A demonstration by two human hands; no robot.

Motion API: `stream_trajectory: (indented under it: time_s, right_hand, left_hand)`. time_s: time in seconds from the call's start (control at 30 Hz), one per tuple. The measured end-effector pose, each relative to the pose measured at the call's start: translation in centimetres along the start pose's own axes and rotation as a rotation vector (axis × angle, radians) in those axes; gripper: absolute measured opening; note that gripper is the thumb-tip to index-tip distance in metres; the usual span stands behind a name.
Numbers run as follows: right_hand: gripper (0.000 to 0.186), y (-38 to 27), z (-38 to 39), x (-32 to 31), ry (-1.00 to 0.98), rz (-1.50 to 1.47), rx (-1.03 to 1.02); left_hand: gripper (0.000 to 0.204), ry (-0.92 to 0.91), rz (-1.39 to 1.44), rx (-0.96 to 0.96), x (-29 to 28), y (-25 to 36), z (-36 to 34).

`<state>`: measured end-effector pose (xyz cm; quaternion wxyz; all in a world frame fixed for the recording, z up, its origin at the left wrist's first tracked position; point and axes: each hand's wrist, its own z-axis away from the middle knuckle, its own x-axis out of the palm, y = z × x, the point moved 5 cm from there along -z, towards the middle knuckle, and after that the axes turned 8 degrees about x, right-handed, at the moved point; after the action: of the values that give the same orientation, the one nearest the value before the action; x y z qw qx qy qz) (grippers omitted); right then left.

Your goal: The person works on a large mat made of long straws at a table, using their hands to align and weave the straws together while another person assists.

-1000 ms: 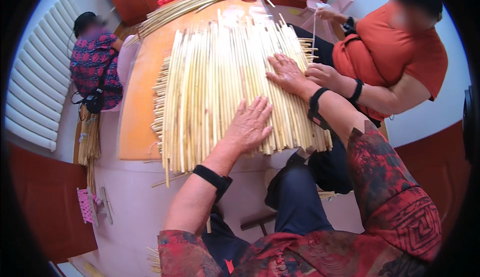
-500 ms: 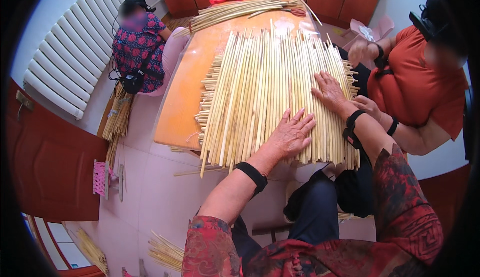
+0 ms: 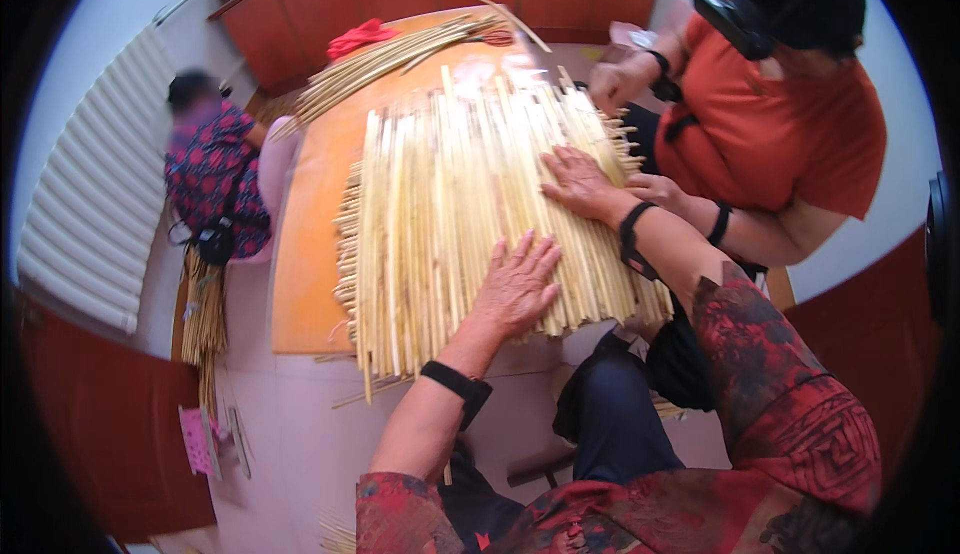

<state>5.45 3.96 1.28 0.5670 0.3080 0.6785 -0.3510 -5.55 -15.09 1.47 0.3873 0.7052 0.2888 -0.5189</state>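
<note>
Long, pale straw-coloured sticks (image 3: pixel 420 244) lie side by side in a wide layer on an orange wooden table (image 3: pixel 310 284). My left hand (image 3: pixel 518 284) rests flat on their near part, fingers spread. Farther up and to the right, my right hand (image 3: pixel 582 184) also lies on the sticks with its fingers apart. Just beside it, at the right edge of the layer, is a co-worker's hand (image 3: pixel 655 191), partly hidden. That co-worker's other hand (image 3: pixel 620 84) is bent near the far right end of the sticks; what it holds is too small to tell.
A co-worker in orange (image 3: pixel 770 134) sits close at my right; another person (image 3: pixel 215 174) is low beside the white radiator (image 3: pixel 90 184). A loose pile of sticks (image 3: pixel 370 69), red cloth (image 3: pixel 355 36) and red-handled scissors (image 3: pixel 495 39) lie at the table's back. Bundles (image 3: pixel 205 304) stand left.
The view has swung about, shifting the scene. My hands stay spread on the sticks. The co-worker's upper hand, raised with a white string a second ago, is now lower, by the sticks' edge.
</note>
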Motion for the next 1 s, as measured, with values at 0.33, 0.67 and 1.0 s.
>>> stream_trajectory:
  time_s: [0.33,0.67,1.0]
  right_hand:
    - [0.059,-2.4,1.0,0.1,-0.017,0.012,0.245]
    - [0.07,-2.8,4.8,0.0,-0.066,-0.057,0.243]
    - [0.062,-4.0,7.8,0.0,0.079,-0.106,0.158]
  left_hand:
    - [0.055,-0.035,-0.001,-0.017,-0.9,0.6,-0.2]
    - [0.056,-0.077,-0.036,-0.026,-0.7,0.5,-0.3]
    - [0.056,-0.037,-0.042,-0.017,-0.7,0.5,-0.5]
